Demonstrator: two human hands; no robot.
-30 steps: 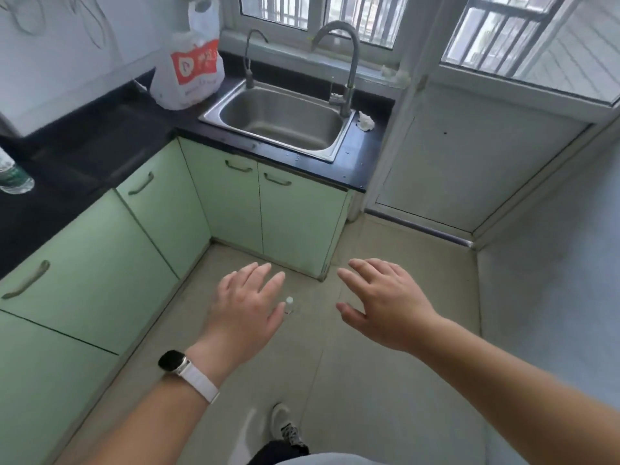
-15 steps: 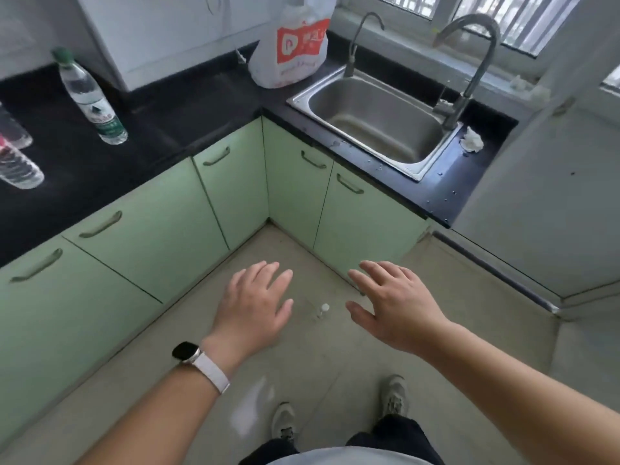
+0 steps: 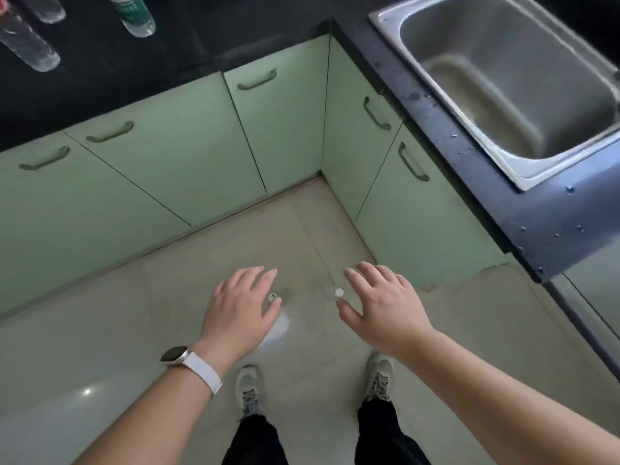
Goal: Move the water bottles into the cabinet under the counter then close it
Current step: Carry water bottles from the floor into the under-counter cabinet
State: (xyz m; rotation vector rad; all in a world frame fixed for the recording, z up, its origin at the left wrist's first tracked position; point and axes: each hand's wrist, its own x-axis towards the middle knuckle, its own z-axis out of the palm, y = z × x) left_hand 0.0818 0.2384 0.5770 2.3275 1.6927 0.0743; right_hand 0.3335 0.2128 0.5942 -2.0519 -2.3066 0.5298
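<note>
Three clear water bottles stand on the black counter (image 3: 100, 78) at the top left, cut off by the frame edge: one with a green label (image 3: 136, 13), one at the far left (image 3: 28, 45), and one between them (image 3: 50, 8). Below the counter run pale green cabinet doors (image 3: 174, 162) with handles, all closed. My left hand (image 3: 241, 308), with a watch on its wrist, and my right hand (image 3: 382, 302) hover palm down over the floor with fingers spread. Both hold nothing and are far from the bottles.
A steel sink (image 3: 510, 78) sits in the counter at the right, with water drops on the counter around it. More green doors (image 3: 402, 209) stand under the sink. A white cap (image 3: 339, 292) and a green cap (image 3: 272, 296) lie on the tiled floor. My shoes are below.
The view has tilted down and turned left: the bottles slid to the top edge, the faucets and bag left the frame. Both hands stay open in the same pose.
</note>
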